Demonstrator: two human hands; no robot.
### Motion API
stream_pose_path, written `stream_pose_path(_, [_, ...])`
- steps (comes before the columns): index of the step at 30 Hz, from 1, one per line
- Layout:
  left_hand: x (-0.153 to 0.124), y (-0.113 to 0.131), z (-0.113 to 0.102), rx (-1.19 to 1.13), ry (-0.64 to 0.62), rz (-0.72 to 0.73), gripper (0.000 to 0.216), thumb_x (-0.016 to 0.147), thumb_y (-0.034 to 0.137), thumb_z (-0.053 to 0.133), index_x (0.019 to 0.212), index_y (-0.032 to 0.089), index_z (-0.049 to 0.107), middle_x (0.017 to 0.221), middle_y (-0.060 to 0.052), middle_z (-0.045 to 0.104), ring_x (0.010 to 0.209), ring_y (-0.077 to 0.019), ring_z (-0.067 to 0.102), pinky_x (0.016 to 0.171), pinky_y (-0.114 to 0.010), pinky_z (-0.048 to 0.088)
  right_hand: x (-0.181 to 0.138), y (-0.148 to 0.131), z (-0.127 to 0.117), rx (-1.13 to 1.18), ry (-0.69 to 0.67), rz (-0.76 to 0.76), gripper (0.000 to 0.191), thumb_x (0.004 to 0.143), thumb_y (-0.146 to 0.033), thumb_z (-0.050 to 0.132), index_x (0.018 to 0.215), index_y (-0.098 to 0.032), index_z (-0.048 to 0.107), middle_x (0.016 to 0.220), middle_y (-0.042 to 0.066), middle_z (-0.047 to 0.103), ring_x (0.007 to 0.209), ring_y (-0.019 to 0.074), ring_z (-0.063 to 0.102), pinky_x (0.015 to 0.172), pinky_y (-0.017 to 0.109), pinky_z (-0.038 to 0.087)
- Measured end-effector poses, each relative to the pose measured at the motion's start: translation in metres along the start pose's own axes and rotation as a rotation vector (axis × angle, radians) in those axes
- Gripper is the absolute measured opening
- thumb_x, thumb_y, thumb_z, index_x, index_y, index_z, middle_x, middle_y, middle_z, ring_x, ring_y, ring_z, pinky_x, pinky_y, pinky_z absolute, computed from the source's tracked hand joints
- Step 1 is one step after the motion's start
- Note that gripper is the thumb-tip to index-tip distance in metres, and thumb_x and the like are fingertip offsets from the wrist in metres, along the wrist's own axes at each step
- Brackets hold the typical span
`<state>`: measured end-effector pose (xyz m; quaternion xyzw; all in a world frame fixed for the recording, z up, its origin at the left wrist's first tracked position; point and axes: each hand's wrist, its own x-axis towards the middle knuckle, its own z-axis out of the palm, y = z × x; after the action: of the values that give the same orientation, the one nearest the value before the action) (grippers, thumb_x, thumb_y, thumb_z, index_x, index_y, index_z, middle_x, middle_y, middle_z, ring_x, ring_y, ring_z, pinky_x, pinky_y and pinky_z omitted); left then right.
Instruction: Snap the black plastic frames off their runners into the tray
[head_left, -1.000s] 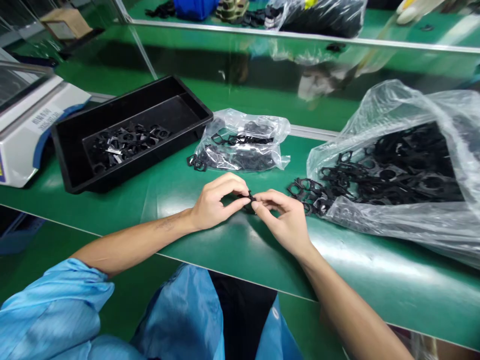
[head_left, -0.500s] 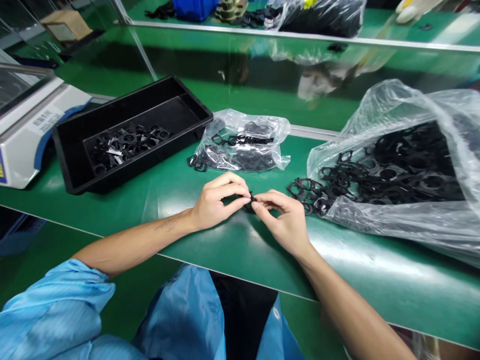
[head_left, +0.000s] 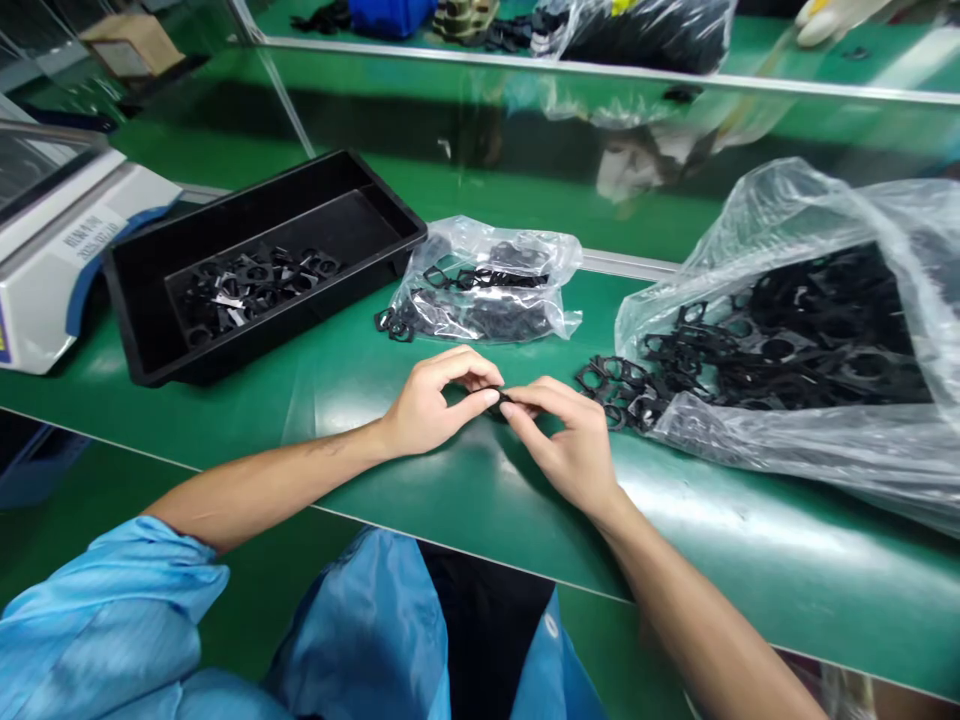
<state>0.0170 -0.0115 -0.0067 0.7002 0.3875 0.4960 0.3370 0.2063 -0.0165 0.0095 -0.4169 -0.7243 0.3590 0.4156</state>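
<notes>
My left hand and my right hand meet over the green table, fingertips almost touching. Between them is a small black plastic part, mostly covered by the fingers. Both hands pinch it between thumb and fingers, one from each side. To the right of my right hand, loose black ring-shaped parts spill from the mouth of a large clear plastic bag. Beyond my hands lies a smaller clear bag with more black parts in and beside it.
A black tray holding a heap of black parts stands at the left, beside a white and blue device. Behind the table runs a green reflective panel. A blue bin sits beyond it, and a gloved hand shows at top right.
My left fingers have curled and shifted slightly around the small black part. My right hand keeps its pinch in nearly the same place.
</notes>
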Motion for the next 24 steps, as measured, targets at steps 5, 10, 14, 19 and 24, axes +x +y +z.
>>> stream_pose_path(5, [0.0016, -0.0051, 0.0001, -0.047, 0.061, -0.016, 0.015, 0.096, 0.024, 0.058, 0.103, 0.017, 0.07, 0.094, -0.005, 0.07, 0.08, -0.0121, 0.067, 0.072, -0.024, 0.058, 0.0045, 0.0028, -0.0012, 0.355, 0.019, 0.379, 0.024, 0.079, -0.042, 0.079, 0.084, -0.019, 0.076, 0.069, 0.002, 0.07, 0.059, 0.0138, 0.062, 0.062, 0.028, 0.055])
stream_pose_path(10, [0.0037, -0.0027, -0.0028, 0.097, 0.026, 0.159, 0.016, 0.093, 0.016, 0.06, 0.101, 0.019, 0.074, 0.105, -0.008, 0.072, 0.099, -0.0171, 0.069, 0.089, -0.033, 0.057, 0.0087, 0.0042, -0.0045, 0.603, -0.02, 0.557, 0.035, 0.069, -0.049, 0.086, 0.079, -0.017, 0.076, 0.063, 0.001, 0.069, 0.053, 0.0109, 0.059, 0.057, 0.025, 0.053])
stream_pose_path(14, [0.0026, -0.0023, -0.0026, 0.091, -0.005, 0.186, 0.012, 0.091, 0.018, 0.065, 0.097, 0.019, 0.075, 0.105, -0.008, 0.075, 0.099, -0.0171, 0.071, 0.09, -0.032, 0.057, 0.0084, 0.0025, -0.003, 0.553, -0.082, 0.538, 0.041, 0.072, -0.055, 0.082, 0.081, -0.016, 0.077, 0.064, 0.002, 0.069, 0.055, 0.0119, 0.061, 0.058, 0.026, 0.055])
stream_pose_path(19, [0.0033, -0.0032, -0.0024, 0.068, 0.006, 0.077, 0.011, 0.092, 0.023, 0.066, 0.094, 0.018, 0.075, 0.09, -0.006, 0.077, 0.083, -0.0152, 0.071, 0.08, -0.029, 0.057, 0.0064, 0.0027, -0.0028, 0.383, 0.04, 0.365, 0.036, 0.078, -0.053, 0.078, 0.092, -0.02, 0.078, 0.096, 0.006, 0.075, 0.08, 0.0167, 0.069, 0.071, 0.029, 0.06])
stream_pose_path(24, [0.0032, -0.0007, -0.0017, 0.082, 0.02, 0.037, 0.014, 0.091, 0.029, 0.067, 0.091, 0.018, 0.075, 0.087, -0.006, 0.077, 0.078, -0.0147, 0.069, 0.075, -0.028, 0.056, 0.0037, 0.0031, -0.0037, 0.316, 0.027, 0.251, 0.028, 0.079, -0.047, 0.08, 0.091, -0.021, 0.078, 0.094, 0.005, 0.071, 0.085, 0.0177, 0.069, 0.076, 0.03, 0.061])
